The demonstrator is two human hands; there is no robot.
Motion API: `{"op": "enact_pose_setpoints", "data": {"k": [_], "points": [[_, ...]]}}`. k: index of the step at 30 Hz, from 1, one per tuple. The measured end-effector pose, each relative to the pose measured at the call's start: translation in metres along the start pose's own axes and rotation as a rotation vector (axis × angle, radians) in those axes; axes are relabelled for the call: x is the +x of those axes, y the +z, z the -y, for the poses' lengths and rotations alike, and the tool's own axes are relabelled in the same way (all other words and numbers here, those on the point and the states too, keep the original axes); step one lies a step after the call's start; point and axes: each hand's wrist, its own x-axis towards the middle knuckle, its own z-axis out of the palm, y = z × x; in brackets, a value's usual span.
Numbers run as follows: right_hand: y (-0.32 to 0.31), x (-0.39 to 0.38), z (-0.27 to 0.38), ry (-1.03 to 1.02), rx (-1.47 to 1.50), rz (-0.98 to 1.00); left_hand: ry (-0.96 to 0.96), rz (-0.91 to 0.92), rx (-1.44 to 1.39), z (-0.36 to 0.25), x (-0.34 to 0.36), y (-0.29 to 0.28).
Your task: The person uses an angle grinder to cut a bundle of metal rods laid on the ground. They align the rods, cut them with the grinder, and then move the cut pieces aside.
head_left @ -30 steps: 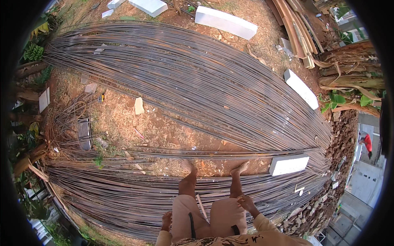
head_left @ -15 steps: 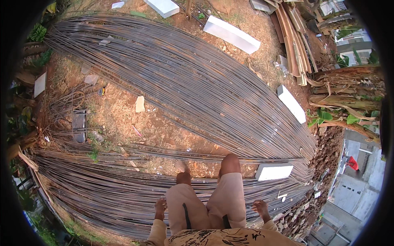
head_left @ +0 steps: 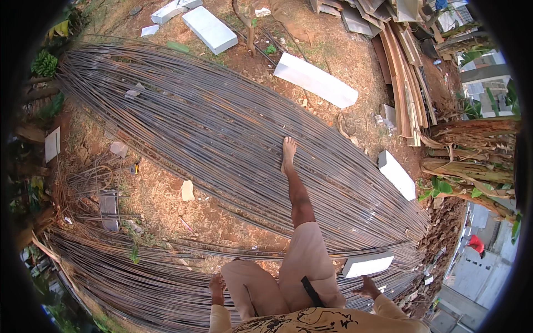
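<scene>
My bare right foot (head_left: 288,153) rests on a broad spread of long, rust-streaked steel bars (head_left: 211,122). My left hand (head_left: 217,286) hangs beside my left thigh, its fingers loosely apart and holding nothing. My right hand (head_left: 368,286) is out beside my right thigh, open and empty, just below a white block (head_left: 367,265). A second bundle of bars (head_left: 111,266) runs beneath me, and my left foot is hidden.
More white blocks (head_left: 315,80) lie beyond the bars, another (head_left: 396,175) at their right edge. Stacked planks (head_left: 401,83) and trunks stand right. A small yellow-black object (head_left: 134,168) lies on the dirt at left. A person in red (head_left: 476,244) is visible far right, below the rubble edge.
My right leg has swung up and forward, from the dirt strip onto the upper bar bundle. The ground has shifted down in the view. My right hand has moved slightly outward.
</scene>
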Motion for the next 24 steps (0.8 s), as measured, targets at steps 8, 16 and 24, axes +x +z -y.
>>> {"op": "enact_pose_setpoints", "data": {"k": [8, 16, 24], "points": [[-0.59, 0.59, 0.243, -0.27, -0.185, -0.666, -0.108, -0.175, 0.371, -0.133, -0.107, 0.185], [-0.731, 0.811, 0.37, -0.463, -0.197, -0.722, 0.099, -0.057, 0.6, -0.275, -0.149, 0.415], [-0.713, 0.864, 0.373, -0.406, -0.362, -0.77, 0.069, -0.037, 0.581, -0.28, -0.187, 0.509]]}}
